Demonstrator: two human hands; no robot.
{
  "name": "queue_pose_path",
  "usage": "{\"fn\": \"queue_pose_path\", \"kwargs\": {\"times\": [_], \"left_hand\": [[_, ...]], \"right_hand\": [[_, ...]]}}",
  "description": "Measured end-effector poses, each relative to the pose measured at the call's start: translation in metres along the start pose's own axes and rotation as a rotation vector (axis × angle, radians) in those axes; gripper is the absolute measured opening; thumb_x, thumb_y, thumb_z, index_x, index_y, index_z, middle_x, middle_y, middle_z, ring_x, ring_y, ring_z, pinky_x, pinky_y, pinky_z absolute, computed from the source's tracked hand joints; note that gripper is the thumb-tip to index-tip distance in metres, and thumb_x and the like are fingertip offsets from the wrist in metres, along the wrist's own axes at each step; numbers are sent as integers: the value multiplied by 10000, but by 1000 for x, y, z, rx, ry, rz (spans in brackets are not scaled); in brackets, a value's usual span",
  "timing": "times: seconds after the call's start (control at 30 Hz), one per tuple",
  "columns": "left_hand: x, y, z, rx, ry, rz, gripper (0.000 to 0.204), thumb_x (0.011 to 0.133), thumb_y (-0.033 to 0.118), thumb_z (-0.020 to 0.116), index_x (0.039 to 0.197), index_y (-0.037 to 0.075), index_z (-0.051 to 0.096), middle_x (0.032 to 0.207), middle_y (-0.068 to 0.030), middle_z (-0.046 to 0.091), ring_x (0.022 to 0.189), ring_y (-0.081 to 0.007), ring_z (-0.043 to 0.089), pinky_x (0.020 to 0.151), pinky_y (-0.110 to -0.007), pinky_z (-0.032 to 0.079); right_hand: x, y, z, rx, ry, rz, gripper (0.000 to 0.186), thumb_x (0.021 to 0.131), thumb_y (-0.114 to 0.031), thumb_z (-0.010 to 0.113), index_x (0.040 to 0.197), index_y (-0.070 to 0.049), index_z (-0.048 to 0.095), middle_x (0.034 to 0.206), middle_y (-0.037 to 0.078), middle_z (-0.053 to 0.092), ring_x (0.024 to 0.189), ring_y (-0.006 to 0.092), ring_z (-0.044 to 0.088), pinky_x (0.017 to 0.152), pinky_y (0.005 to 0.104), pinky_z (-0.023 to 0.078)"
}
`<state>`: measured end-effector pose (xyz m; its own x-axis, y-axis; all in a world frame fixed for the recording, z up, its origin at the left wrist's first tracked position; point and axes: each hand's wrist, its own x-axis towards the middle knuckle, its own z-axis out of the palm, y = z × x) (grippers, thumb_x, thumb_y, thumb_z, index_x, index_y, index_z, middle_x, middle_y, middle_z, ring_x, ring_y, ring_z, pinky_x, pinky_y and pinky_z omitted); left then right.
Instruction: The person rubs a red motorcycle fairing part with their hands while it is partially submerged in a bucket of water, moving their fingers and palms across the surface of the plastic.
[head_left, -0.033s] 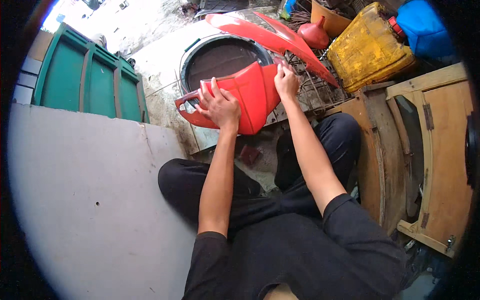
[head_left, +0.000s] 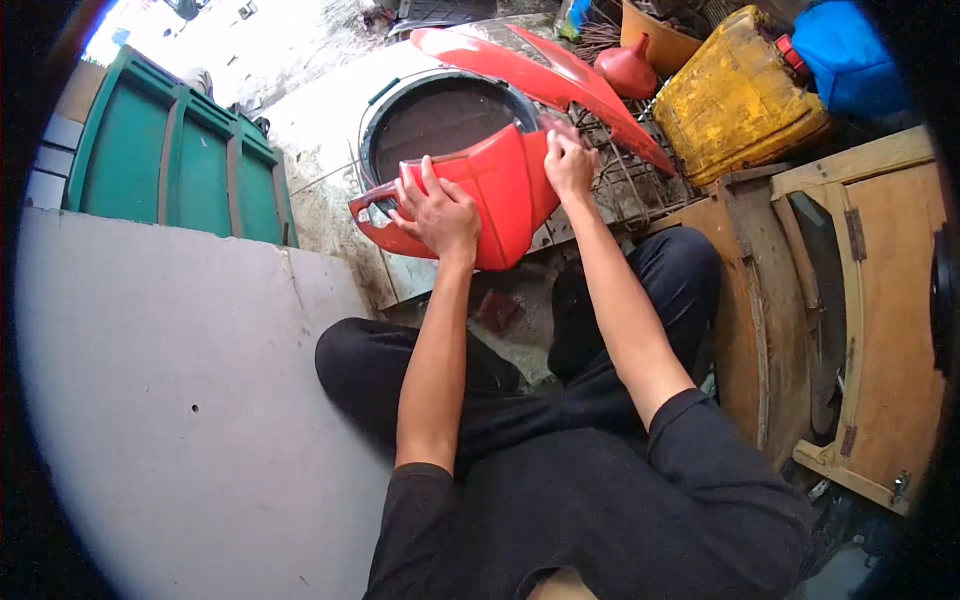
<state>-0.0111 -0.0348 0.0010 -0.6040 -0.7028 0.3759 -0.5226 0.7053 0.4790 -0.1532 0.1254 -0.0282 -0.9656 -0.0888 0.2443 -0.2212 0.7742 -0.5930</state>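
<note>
I hold a red plastic fairing panel (head_left: 500,195) up in front of me with both hands. My left hand (head_left: 437,212) lies spread over its left face, fingers on the upper edge. My right hand (head_left: 567,160) grips the panel's upper right corner. Behind the panel is a round dark opening with a grey rim (head_left: 440,115), set in a dirty white casing. A second, longer red panel (head_left: 545,65) lies across the top of that casing. My legs in black trousers (head_left: 400,370) are folded below.
A grey board (head_left: 170,420) fills the left. Green slatted metal (head_left: 170,165) stands behind it. A wire grid (head_left: 612,195), a red funnel (head_left: 628,68), a yellow jerrycan (head_left: 735,95) and a blue container (head_left: 845,55) sit at the upper right. Wooden frames (head_left: 885,300) stand at the right.
</note>
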Motion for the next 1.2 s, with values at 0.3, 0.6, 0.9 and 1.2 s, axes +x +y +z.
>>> {"fn": "queue_pose_path", "kwargs": {"times": [0.3, 0.6, 0.9, 1.2], "left_hand": [[-2, 5, 1, 0, -6, -4, 448, 952, 259, 487, 1389, 168, 530, 1529, -122, 375, 1423, -348, 348, 1092, -691, 227], [1, 7, 1, -2, -10, -1, 464, 951, 266, 480, 1398, 149, 522, 1525, -128, 381, 1427, -343, 345, 1099, -683, 231], [-2, 4, -1, 6, 11, -4, 452, 953, 263, 487, 1389, 157, 533, 1515, -122, 398, 1415, -345, 359, 1097, -682, 234], [3, 3, 2, 18, 20, 12, 447, 957, 268, 480, 1384, 148, 536, 1524, -121, 385, 1417, -348, 360, 1090, -686, 238]], "right_hand": [[6, -19, 11, -149, 120, 141, 363, 980, -355, 480, 1154, -155, 728, 1268, 46, 676, 1317, 260, 519, 1154, 656, 187], [11, 11, -2, -132, 63, 210, 378, 989, -379, 489, 1099, -124, 746, 1263, 131, 659, 1116, 352, 644, 1113, 631, 274], [30, 10, -1, 116, 71, 200, 503, 972, -466, 476, 1016, -37, 734, 954, 266, 692, 940, 456, 660, 836, 497, 512], [45, 26, 4, 188, -8, 160, 477, 967, -417, 483, 1051, -18, 731, 957, 294, 681, 943, 463, 658, 839, 501, 501]]}}
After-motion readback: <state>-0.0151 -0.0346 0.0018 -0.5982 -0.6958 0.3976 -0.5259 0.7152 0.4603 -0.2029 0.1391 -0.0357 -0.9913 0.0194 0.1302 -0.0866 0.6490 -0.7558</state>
